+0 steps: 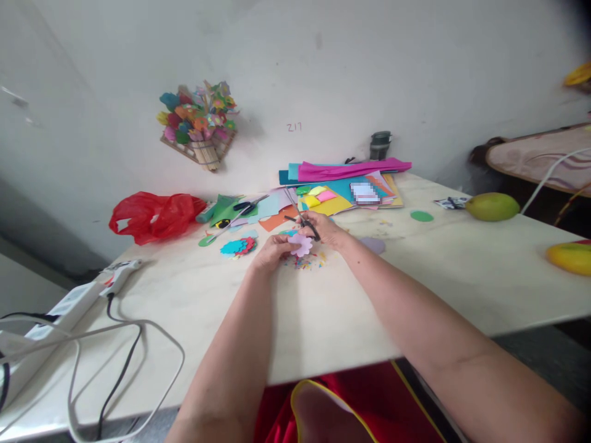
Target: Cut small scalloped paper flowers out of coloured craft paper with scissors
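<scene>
My left hand [271,252] pinches a lilac paper flower [301,246] with a scalloped edge. In my right hand [323,227] is a pair of scissors [311,229] with dark handles, its blades pointing up and away from me. The handles sit just above the flower, and the blades are apart from it. Small coloured paper scraps [305,262] lie on the table under both hands. To the left rests a small pile of blue and red paper flowers [234,247]. A lilac paper piece [373,245] lies partly behind my right forearm.
Coloured sheets [341,206] and a second pair of scissors [244,207] lie towards the wall. A red plastic bag [152,216] is at the left, a power strip [69,307] with loose cables nearer me. On the right are a green paper disc [422,216] and a mango [492,207].
</scene>
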A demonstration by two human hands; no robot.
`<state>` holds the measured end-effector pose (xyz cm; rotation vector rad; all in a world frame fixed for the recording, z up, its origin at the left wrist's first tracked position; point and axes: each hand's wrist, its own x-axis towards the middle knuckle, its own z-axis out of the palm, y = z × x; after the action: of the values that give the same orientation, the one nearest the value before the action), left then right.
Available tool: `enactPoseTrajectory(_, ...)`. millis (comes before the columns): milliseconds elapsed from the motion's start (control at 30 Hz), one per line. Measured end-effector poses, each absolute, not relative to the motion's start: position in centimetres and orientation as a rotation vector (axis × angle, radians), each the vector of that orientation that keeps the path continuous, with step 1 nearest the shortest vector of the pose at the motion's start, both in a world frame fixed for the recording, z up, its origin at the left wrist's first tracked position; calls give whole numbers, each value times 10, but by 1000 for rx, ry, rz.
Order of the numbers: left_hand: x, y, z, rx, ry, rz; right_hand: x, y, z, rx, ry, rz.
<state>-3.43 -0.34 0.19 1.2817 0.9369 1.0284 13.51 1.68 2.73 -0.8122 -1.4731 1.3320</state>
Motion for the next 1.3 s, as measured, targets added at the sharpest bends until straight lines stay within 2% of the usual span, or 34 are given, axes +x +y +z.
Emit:
enactPoseTrajectory(600,-33,-1,5,1061,928,1312,132,13,30,-876,-1359,1282)
enactPoseTrajectory(1300,-35,1,7,1089,987,1410,129,15,31,-983,-1375,1184)
